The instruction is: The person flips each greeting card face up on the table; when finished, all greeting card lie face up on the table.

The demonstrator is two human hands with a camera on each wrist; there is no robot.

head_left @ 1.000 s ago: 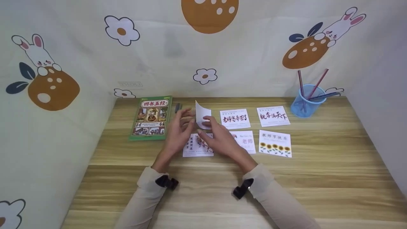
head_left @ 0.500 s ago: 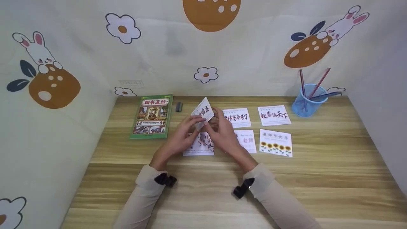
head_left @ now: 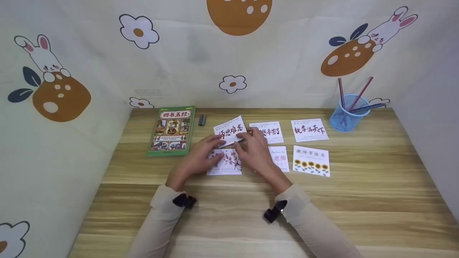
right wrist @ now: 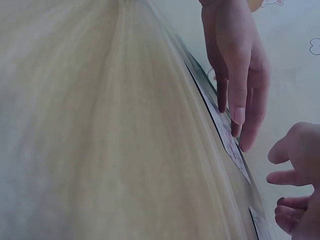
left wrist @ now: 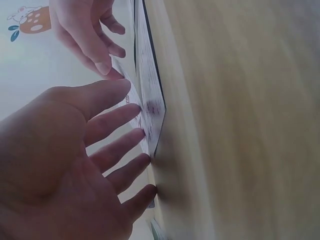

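Note:
A white card with dark red brush lettering lies askew in the back row, its right corner raised toward the neighbouring lettered card. My left hand has its fingers spread at the card's lower left edge; the left wrist view shows the fingers extended. At the card's lower right is my right hand, fingertips against the edge and loosely bent, thumb apart from the forefinger. Below it lies a blossom-branch card, partly under the left thumb. The right hand partly covers a card with pink lettering.
To the right lie a sunflower card and another lettered card. A blue pencil cup stands at the back right. On the left are a green-bordered book and a small dark grey block. A patterned cloth hangs behind.
The lettered card, first upright with its blank side showing, was turned face out between both hands and lowered to the table. Both hands have loosened, the left moving slightly left.

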